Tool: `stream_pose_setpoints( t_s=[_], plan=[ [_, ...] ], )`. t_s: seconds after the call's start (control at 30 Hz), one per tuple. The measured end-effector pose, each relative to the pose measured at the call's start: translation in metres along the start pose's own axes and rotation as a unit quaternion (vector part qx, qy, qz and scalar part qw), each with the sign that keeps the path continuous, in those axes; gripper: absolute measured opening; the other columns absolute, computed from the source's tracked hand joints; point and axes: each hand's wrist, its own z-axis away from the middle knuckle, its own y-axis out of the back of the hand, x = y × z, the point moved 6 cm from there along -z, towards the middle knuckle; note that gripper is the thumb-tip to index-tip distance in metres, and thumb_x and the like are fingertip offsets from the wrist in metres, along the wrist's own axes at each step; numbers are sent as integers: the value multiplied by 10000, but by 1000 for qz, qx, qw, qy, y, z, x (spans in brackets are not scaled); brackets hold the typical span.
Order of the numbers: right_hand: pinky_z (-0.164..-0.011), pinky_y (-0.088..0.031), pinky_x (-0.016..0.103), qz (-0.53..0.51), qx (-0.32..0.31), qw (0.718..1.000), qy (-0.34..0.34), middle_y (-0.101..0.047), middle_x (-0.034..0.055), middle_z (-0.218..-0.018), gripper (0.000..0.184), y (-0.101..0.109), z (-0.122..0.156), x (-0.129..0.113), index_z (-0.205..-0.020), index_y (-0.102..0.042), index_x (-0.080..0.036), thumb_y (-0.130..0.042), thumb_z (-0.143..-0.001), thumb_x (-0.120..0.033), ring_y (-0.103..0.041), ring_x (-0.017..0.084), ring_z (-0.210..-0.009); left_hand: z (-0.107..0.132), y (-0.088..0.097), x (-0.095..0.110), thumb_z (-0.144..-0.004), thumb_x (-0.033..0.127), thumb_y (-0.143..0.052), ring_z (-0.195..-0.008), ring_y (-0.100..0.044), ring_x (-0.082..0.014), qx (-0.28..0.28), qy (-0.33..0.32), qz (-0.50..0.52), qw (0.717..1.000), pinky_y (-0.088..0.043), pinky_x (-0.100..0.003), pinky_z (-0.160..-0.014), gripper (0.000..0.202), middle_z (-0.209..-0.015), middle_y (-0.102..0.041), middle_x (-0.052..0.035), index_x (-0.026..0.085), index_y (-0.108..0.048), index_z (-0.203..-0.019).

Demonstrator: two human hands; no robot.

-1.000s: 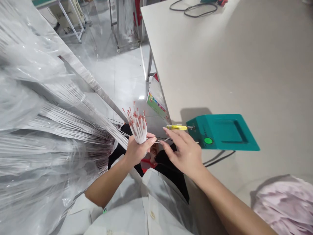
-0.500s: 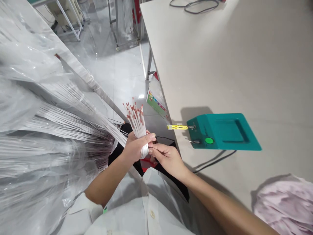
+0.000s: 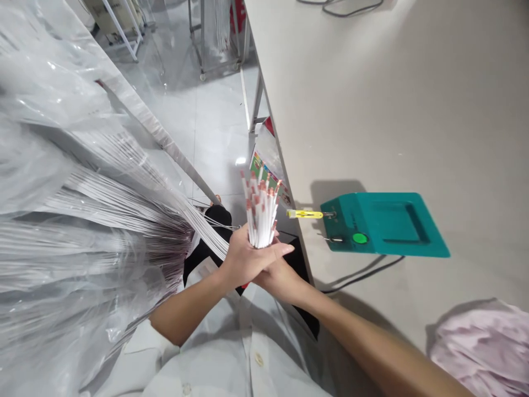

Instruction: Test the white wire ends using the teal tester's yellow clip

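Observation:
My left hand [image 3: 247,258] is closed round a bundle of thin white wires with red-tipped ends [image 3: 260,212], held upright just left of the table edge. My right hand [image 3: 278,275] lies under and behind the left hand, mostly covered by it; its fingers are hidden. The bundle's wires run down to the left into a large mass of white wires wrapped in clear plastic [image 3: 82,220]. A teal device with a green button [image 3: 382,223] sits on the table to the right, with a yellow-handled part [image 3: 306,214] sticking out toward the bundle.
The pale table [image 3: 392,99] fills the right side, with a black cable [image 3: 343,6] at its far end and another under the teal device. Pink cloth [image 3: 483,347] lies at the lower right. A colourful box [image 3: 264,168] and metal racks stand on the shiny floor.
My right hand drew back from the teal device to the bundle and slid beneath my left hand. The bundle has shifted right and stands more upright.

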Motion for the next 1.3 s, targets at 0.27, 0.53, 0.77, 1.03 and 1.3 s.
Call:
stream_pose_setpoints(
  t_s=[0.27,0.53,0.77,1.03,1.3],
  plan=[
    [-803,-498,405,-60,-15,998,-32,-653,119,-1000,317,0,0,5,-971,-618,-147,-492,-683,-116,-605,264,-949,0,1,-30,-704,319,-674,-731,-628,-185,-6,-26,-98,995,-489,-297,-687,195,-779,-673,-52,157,-625,-801],
    [-675,-477,290,-189,-50,973,-121,-603,-10,-642,185,5,2,18,-795,-591,-163,-416,-737,-145,-557,131,-610,-3,15,-14,-751,327,-634,-609,-569,-125,-3,-71,-10,997,-459,-257,-610,193,-632,-588,1,151,-562,-717],
    [-735,-484,293,-104,-102,980,-138,-676,27,-753,209,2,1,23,-890,-634,-171,-453,-833,-258,-631,174,-771,23,29,-22,-767,329,-615,-455,-470,-85,-72,-33,23,997,-382,-230,-483,234,-487,-507,35,153,-525,-642],
    [-758,-467,320,297,-298,903,-86,-668,157,-1032,428,-14,-45,-4,-1228,-520,-106,-499,-819,-231,-636,265,-938,50,85,-31,-740,327,-668,-408,-427,-68,-53,-41,214,974,-401,-244,-530,226,-444,-455,75,165,-514,-703],
    [-839,-493,397,343,-306,881,-112,-556,103,-1172,332,-107,-132,52,-1155,-538,-147,-535,-877,-329,-574,197,-994,78,116,-24,-815,239,-585,-417,-405,-60,-110,-108,305,940,-409,-232,-579,100,-480,-410,86,193,-497,-807]
  ],
)
